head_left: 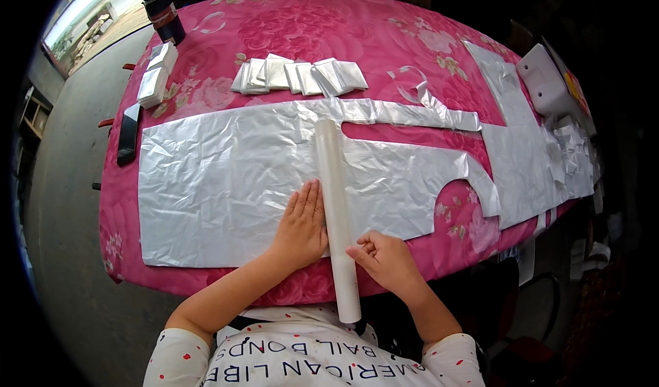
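A thin silvery-white plastic apron lies spread over the table, slightly wrinkled, its long straps and curved cut-outs to the right. Across its middle rests a long pale tube, its near end reaching past the table edge towards my body. My left hand presses flat on the apron, fingers stretched and held together, right along the tube's left side. On the tube's other side my right hand is loosely curled near its lower half, with nothing visible in the fingers. Whether the right fingers touch the tube I cannot tell.
Folded plastic packets lie in a row at the back; more stacks stand at left beside a phone and a dark bottle. Further plastic sheets and a white container occupy the right. A pink flowered cloth covers the table.
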`<state>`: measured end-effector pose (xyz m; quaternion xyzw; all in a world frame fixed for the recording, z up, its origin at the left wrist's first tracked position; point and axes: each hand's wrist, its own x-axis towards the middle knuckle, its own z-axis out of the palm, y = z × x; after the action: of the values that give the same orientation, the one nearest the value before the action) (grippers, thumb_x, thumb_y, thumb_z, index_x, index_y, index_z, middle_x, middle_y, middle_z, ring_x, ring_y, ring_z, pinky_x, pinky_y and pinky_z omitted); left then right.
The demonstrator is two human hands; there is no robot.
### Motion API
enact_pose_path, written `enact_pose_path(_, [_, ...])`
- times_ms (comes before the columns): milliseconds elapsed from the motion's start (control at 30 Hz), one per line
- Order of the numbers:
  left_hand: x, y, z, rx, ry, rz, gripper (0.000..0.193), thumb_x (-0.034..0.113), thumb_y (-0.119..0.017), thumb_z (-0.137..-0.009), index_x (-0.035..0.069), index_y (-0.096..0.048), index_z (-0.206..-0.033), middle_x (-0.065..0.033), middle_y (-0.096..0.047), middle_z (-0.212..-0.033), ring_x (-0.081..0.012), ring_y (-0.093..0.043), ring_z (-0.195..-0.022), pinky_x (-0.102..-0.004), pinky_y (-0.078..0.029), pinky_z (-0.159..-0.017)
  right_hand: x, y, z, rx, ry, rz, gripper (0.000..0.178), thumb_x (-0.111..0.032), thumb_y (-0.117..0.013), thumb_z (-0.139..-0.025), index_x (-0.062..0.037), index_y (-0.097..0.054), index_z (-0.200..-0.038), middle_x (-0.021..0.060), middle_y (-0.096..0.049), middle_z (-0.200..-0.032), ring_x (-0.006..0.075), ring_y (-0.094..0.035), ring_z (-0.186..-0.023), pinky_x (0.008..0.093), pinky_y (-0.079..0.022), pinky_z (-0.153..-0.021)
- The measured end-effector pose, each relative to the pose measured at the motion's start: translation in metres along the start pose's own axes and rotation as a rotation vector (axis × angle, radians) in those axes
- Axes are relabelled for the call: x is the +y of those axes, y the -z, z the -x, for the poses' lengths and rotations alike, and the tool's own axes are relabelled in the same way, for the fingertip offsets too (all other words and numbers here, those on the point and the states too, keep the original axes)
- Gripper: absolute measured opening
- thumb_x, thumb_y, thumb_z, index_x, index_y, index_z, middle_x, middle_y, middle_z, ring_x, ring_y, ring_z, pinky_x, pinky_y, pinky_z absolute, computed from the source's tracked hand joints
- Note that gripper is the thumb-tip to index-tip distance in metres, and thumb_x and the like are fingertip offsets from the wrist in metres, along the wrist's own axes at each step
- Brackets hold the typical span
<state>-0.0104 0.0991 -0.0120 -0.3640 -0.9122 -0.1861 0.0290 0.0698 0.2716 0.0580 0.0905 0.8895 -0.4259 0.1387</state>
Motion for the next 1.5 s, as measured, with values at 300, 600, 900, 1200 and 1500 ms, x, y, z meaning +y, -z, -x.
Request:
enact_pose_path(300, [0.002,0.005,-0.004,-0.026,-0.009,-0.011,0.060,0.022,-0.037,-0.083,-0.013,-0.030,-0.131,-0.0271,-0.028,-0.139,-0.0368,-0.024,-0.133,-0.0446,-0.016,-0.110,-0.014,0.022,-0.197,0.017,-0.205,-1.006,0.036,-0.033,-0.054,-0.089,0.0033,-0.056,-0.094,0.0093,-0.063,-0.085,0.0184,-0.062,-0.074,0.0297,-0.051,-0.067])
enact_pose_path(600, [0.001,0.003,-0.002,-0.029,0.005,-0.021,0.060,0.022,-0.036,-0.083,-0.013,-0.030,-0.132,-0.0263,-0.028,-0.140,-0.0359,-0.023,-0.133,-0.0440,-0.015,-0.110,0.065,0.102,-0.252,0.282,0.256,-1.967,0.024,-0.017,-0.044,-0.088,-0.0004,-0.059,-0.097,0.0121,-0.065,-0.097,0.0261,-0.063,-0.090,0.0416,-0.050,-0.082])
enact_pose_path(900, [0.002,0.000,-0.003,-0.033,0.009,0.015,0.061,0.021,-0.037,-0.082,-0.012,-0.028,-0.133,-0.0267,-0.026,-0.141,-0.0359,-0.020,-0.135,-0.0442,-0.011,-0.110,-0.078,0.147,-0.174,0.440,0.652,-1.278,0.032,-0.022,-0.038,-0.095,-0.0018,-0.057,-0.113,0.0116,-0.061,-0.112,0.0235,-0.055,-0.109,0.0331,-0.039,-0.098])
enact_pose_path(1200, [-0.001,-0.007,-0.001,0.247,-0.086,-0.049,0.060,0.030,-0.045,-0.084,-0.014,-0.039,-0.125,-0.0286,-0.037,-0.134,-0.0397,-0.036,-0.127,-0.0493,-0.027,-0.104,-0.163,-0.168,-0.207,0.120,0.685,0.001,0.042,-0.027,-0.049,-0.088,0.0027,-0.052,-0.118,0.0202,-0.050,-0.123,0.0332,-0.040,-0.123,0.0434,-0.028,-0.102])
enact_pose_path(1500, [-0.009,-0.035,-0.003,0.308,-0.044,0.024,0.051,0.017,-0.039,-0.085,-0.011,-0.037,-0.128,-0.0252,-0.034,-0.137,-0.0362,-0.032,-0.130,-0.0463,-0.025,-0.106,-0.187,-0.185,-0.125,-0.452,0.842,0.285,0.069,-0.029,-0.060,-0.081,0.0028,-0.032,-0.134,0.0258,-0.022,-0.142,0.0373,-0.014,-0.136,0.0449,-0.016,-0.110])
